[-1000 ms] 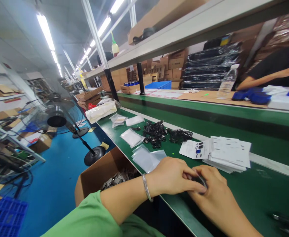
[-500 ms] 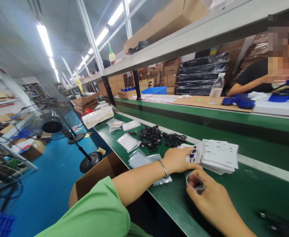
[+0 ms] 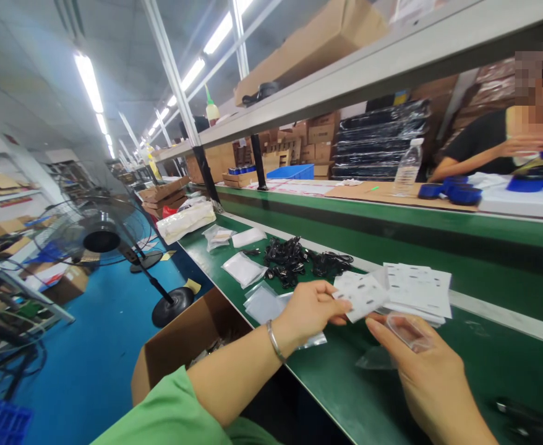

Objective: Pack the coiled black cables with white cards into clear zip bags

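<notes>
Green bench surface [image 3: 508, 358] is spread beneath a printed leaflet [image 3: 362, 296], which is pinched by the left hand [image 3: 313, 309] beside the leaflet stack [image 3: 420, 287]. A clear bag [image 3: 408, 332] is gripped by the right hand [image 3: 422, 358]. Farther along, black cables [image 3: 285, 256] are heaped; blue floor [image 3: 104, 346] is occupied by a standing fan [image 3: 102, 233]. Half a second ago, the left hand was placed over the leaflets; now the leaflet is held raised near the bag.
</notes>
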A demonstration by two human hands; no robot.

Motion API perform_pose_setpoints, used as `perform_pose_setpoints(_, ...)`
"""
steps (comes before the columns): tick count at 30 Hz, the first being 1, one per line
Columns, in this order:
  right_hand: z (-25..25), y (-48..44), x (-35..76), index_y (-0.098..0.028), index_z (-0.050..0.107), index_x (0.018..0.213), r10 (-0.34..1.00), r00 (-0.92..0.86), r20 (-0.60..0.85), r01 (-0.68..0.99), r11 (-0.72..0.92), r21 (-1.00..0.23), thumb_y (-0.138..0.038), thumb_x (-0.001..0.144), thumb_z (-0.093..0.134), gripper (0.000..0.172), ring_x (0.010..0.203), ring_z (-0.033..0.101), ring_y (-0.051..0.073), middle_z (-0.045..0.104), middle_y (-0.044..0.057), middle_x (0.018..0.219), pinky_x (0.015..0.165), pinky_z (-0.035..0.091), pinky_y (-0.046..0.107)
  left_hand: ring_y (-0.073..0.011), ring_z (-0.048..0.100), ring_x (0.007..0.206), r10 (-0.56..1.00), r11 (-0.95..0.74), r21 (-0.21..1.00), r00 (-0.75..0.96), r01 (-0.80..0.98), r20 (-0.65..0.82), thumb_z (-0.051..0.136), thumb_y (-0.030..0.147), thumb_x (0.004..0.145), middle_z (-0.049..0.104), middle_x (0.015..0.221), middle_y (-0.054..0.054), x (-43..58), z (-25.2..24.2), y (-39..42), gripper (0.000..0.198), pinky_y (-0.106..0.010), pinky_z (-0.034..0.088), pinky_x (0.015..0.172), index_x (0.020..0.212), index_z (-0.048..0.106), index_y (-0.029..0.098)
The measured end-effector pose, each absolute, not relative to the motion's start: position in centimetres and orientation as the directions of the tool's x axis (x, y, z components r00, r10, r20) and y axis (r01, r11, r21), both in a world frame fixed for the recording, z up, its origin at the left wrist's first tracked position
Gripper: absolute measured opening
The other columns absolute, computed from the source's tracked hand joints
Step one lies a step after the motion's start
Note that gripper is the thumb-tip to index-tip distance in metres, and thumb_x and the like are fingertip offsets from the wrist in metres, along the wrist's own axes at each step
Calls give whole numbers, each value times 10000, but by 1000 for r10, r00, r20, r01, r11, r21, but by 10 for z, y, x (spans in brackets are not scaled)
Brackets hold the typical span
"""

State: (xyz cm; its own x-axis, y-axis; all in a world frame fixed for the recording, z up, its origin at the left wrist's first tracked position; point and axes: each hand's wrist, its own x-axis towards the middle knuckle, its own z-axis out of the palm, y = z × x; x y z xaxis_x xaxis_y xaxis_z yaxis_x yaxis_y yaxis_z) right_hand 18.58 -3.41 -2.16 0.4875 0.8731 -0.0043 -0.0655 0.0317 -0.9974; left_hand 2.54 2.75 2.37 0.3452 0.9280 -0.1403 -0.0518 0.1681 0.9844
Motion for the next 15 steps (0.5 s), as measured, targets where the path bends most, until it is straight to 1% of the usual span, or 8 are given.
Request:
perform_pose_setpoints(2, -17, -35, 184, -248, 675, 797, 824, 565, -42, -45, -20, -999, -580, 487, 894, 504, 927, 760, 321, 796, 84, 847, 692, 567, 343, -110, 657, 592, 878, 273, 960, 423, -60, -223, 1020, 508, 557, 701, 671, -10, 24, 20, 15, 610, -234, 525, 641, 790, 587, 147)
perform_pose_setpoints(4, -14, -36, 184, -245, 676, 781, 797, 604, -27, 24, -52, -998, -595, 476, 865, 501, 785, 729, 280, 765, 69, 797, 624, 539, 336, -121, 660, 614, 860, 274, 961, 441, 23, -256, 1001, 519, 598, 694, 671, -16, 21, 19, 10, 594, -242, 506, 644, 796, 577, 154)
perform_pose_setpoints(6, -15, -38, 185, -252, 669, 777, 817, 575, 38, 129, -45, -991, -605, 517, 837, 470, 666, 679, 232, 750, 53, 778, 599, 532, 339, -136, 660, 711, 913, 128, 982, 371, 138, -171, 1004, 454, 622, 724, 789, -37, 16, 23, 11, 554, -258, 503, 692, 895, 634, 145)
perform_pose_setpoints(8, -18, -40, 185, -264, 665, 781, 853, 504, 138, 255, 6, -967, -606, 594, 799, 411, 634, 660, 216, 736, 36, 758, 612, 536, 340, -161, 650, 866, 949, -106, 959, 315, 263, 18, 1027, 367, 591, 747, 1021, -69, 11, 30, 18, 656, -277, 508, 783, 1117, 700, 151)
perform_pose_setpoints(10, -22, -44, 182, -279, 662, 795, 880, 414, 234, 362, 77, -929, -605, 702, 738, 347, 664, 670, 220, 726, 22, 749, 652, 538, 340, -176, 630, 963, 896, -292, 894, 424, 340, 131, 1020, 335, 603, 734, 1186, -67, 6, 38, 26, 751, -281, 499, 849, 1276, 715, 204)
perform_pose_setpoints(11, -23, -46, 180, -286, 660, 810, 886, 378, 267, 403, 102, -910, -596, 752, 706, 318, 680, 675, 223, 726, 15, 750, 671, 535, 340, -176, 629, 960, 842, -341, 872, 526, 352, 117, 993, 344, 654, 742, 1169, -51, 5, 42, 31, 671, -276, 491, 850, 1261, 739, 218)
perform_pose_setpoints(13, -24, -49, 175, -295, 651, 845, 892, 333, 306, 464, 128, -876, -559, 807, 669, 266, 698, 682, 225, 735, 5, 762, 696, 529, 338, -155, 624, 863, 742, -362, 860, 670, 359, 33, 904, 343, 776, 755, 984, -12, 3, 46, 37, 353, -254, 468, 786, 1080, 796, 200)
perform_pose_setpoints(15, -23, -52, 172, -298, 637, 873, 892, 312, 327, 501, 138, -854, -516, 821, 662, 226, 711, 692, 227, 744, 1, 780, 711, 528, 336, -129, 597, 740, 765, -316, 872, 644, 374, 0, 818, 317, 856, 701, 782, 13, 2, 49, 40, 164, -237, 431, 690, 890, 769, 164)
